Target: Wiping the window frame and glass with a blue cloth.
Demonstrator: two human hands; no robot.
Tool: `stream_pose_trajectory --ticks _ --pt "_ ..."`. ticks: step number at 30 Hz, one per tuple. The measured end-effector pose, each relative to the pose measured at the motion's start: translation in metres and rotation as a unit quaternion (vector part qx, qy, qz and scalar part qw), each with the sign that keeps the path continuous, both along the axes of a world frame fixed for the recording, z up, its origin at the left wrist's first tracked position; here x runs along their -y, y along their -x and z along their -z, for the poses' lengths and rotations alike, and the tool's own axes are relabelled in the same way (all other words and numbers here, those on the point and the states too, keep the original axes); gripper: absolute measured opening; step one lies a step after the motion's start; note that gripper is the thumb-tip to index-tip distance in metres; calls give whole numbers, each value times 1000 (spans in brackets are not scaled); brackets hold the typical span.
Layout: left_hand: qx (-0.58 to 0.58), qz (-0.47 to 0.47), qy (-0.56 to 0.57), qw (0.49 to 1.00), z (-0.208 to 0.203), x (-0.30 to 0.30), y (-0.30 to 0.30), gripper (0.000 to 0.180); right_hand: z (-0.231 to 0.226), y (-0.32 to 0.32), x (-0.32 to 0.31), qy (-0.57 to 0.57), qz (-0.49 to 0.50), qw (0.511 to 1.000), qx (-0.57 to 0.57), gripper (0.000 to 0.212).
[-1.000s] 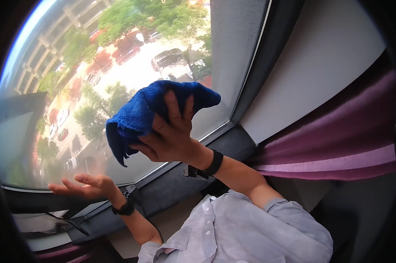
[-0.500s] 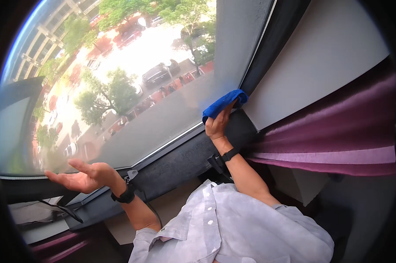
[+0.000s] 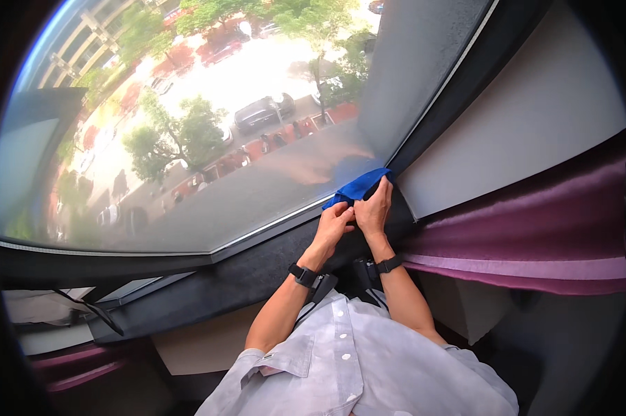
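One cloth (image 3: 361, 185), right hand (image 3: 373, 210) grasping it, left hand's (image 3: 333, 226) grip unclear, is low at the window (image 3: 271, 187) — wiping seems under way, remainder untellable.

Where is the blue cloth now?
The blue cloth is right of centre in the head view, in the right hand, at the lower right corner of the window.

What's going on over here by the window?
A person in a pale grey shirt has a blue cloth at the lower right corner of the window. The right hand holds the cloth; the left hand is at its lower edge, though whether it grips is unclear. A purple curtain hangs to the right.
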State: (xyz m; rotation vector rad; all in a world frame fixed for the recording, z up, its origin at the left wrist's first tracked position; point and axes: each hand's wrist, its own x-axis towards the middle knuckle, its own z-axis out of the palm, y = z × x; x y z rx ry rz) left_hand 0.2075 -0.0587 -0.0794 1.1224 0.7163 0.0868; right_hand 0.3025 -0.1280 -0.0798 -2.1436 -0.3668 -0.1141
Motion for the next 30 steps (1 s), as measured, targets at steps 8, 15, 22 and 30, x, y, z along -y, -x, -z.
stream_pose_trajectory --ticks 8,15,22,30 --pt "35 -169 126 977 30 21 -55 14 -22 -45 16 86 -68 992 -56 32" --pt "73 -253 184 947 25 21 -36 15 -18 -32 15 35 -115 990 -71 38" --pt "30 -298 104 948 16 -37 70 15 -17 53 -34 -24 -193 964 -183 34" --pt "10 -484 -33 874 13 -90 183 12 -15 155 -104 -93 -343 880 -315 28"
